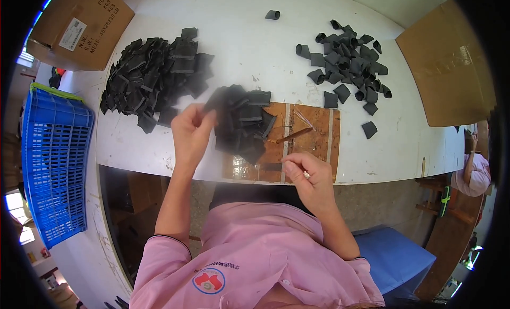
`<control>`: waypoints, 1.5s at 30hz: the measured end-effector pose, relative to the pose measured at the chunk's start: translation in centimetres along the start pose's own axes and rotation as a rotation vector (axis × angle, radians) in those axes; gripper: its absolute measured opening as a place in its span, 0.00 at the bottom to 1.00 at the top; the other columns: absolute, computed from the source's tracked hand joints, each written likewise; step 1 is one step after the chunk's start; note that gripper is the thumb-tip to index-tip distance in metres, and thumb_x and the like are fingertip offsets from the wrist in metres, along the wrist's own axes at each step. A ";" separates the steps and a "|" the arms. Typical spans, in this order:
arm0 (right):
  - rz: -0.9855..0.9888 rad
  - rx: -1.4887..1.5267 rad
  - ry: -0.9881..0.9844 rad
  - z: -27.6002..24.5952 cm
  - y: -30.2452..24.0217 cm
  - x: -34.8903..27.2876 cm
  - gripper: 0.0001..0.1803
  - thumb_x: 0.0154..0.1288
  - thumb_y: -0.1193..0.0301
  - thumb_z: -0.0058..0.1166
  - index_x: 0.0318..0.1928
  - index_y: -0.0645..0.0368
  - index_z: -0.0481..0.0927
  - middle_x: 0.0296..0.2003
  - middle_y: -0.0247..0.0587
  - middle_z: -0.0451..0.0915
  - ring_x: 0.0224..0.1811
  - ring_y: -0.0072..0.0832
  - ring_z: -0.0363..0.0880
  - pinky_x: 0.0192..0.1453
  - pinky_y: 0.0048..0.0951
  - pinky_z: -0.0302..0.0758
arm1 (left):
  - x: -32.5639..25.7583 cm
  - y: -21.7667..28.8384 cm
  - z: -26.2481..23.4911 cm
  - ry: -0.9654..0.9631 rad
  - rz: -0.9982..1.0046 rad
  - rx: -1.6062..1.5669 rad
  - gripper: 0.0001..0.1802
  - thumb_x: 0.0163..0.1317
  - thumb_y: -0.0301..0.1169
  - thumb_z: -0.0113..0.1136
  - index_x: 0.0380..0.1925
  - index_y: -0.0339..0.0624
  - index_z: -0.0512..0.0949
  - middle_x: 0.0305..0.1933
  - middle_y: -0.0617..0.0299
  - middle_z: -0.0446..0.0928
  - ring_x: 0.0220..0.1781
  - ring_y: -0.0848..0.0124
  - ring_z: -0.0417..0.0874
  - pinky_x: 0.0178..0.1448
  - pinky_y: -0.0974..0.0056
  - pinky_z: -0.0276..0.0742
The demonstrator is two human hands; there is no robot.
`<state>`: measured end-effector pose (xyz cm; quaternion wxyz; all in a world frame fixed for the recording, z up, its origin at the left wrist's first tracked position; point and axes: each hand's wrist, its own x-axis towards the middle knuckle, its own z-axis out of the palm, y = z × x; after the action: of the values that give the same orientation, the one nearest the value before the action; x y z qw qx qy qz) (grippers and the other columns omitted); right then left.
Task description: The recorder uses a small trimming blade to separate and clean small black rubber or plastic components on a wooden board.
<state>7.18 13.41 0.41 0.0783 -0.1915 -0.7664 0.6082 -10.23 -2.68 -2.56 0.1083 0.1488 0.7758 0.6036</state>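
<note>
My left hand (193,136) pinches a black fabric piece (215,100), blurred, at the left edge of a small heap of black fabric pieces (241,120). This heap lies partly on a brown board (324,144). Over the board's near edge, my right hand (311,179) is closed, thumb against fingers. A dark strip (272,166) lies by its fingertips; whether they grip it or something else, I cannot tell. A thin brown stick-like tool (295,135) with pale threads at one end rests on the board, beyond the right hand.
A larger pile of flat black pieces (149,75) lies back left on the white table (249,48). Rolled black fabric tubes (348,59) are scattered back right. Cardboard boxes (95,22) (449,64) stand at both sides. A blue plastic crate (56,160) is at far left.
</note>
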 end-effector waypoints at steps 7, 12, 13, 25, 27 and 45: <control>0.110 0.557 -0.054 1.6 -0.5 0.6 0.11 0.58 0.72 0.50 0.38 0.67 0.71 0.27 0.36 0.74 0.26 0.19 0.72 0.29 0.17 0.69 | -7.5 4.2 3.2 -0.495 -0.338 -0.442 0.07 0.49 0.23 0.57 0.29 0.34 0.73 0.24 0.63 0.75 0.21 0.77 0.75 0.25 0.76 0.70; 0.376 1.055 -0.058 0.9 0.5 0.3 0.09 0.60 0.68 0.48 0.30 0.62 0.71 0.24 0.34 0.74 0.22 0.17 0.71 0.26 0.17 0.69 | -8.4 4.0 4.7 -0.485 -0.419 -0.823 0.17 0.48 0.27 0.55 0.39 0.31 0.68 0.30 0.54 0.75 0.26 0.71 0.77 0.28 0.74 0.71; 0.411 1.083 -0.026 0.8 0.6 0.2 0.08 0.60 0.68 0.48 0.30 0.61 0.71 0.24 0.34 0.74 0.22 0.16 0.70 0.26 0.17 0.69 | -8.5 4.1 4.9 -0.477 -0.463 -0.845 0.17 0.49 0.27 0.55 0.39 0.31 0.68 0.30 0.53 0.75 0.25 0.70 0.77 0.28 0.74 0.71; 0.364 0.977 -0.039 0.7 1.8 0.4 0.08 0.59 0.69 0.49 0.29 0.62 0.72 0.23 0.35 0.75 0.20 0.17 0.72 0.24 0.16 0.69 | -8.7 3.8 6.3 -0.324 -0.364 -0.540 0.06 0.50 0.24 0.55 0.29 0.34 0.73 0.22 0.60 0.75 0.22 0.77 0.76 0.26 0.78 0.68; 0.356 0.959 -0.035 0.6 1.9 0.4 0.08 0.59 0.69 0.49 0.29 0.62 0.73 0.23 0.35 0.76 0.20 0.17 0.73 0.25 0.16 0.69 | -8.6 3.9 6.3 -0.317 -0.349 -0.532 0.05 0.50 0.24 0.55 0.28 0.34 0.73 0.22 0.60 0.75 0.22 0.77 0.76 0.25 0.78 0.68; 0.013 0.300 0.165 1.5 1.7 -0.4 0.09 0.57 0.69 0.51 0.30 0.64 0.73 0.21 0.30 0.71 0.23 0.13 0.65 0.26 0.17 0.65 | -9.2 2.7 6.6 -0.293 -0.303 -0.655 0.06 0.51 0.25 0.50 0.29 0.34 0.72 0.21 0.60 0.75 0.19 0.76 0.75 0.22 0.77 0.67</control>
<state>7.34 12.21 -1.53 0.1648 -0.2318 -0.6567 0.6985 0.95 0.59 -1.66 0.3479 0.0746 0.5313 0.7689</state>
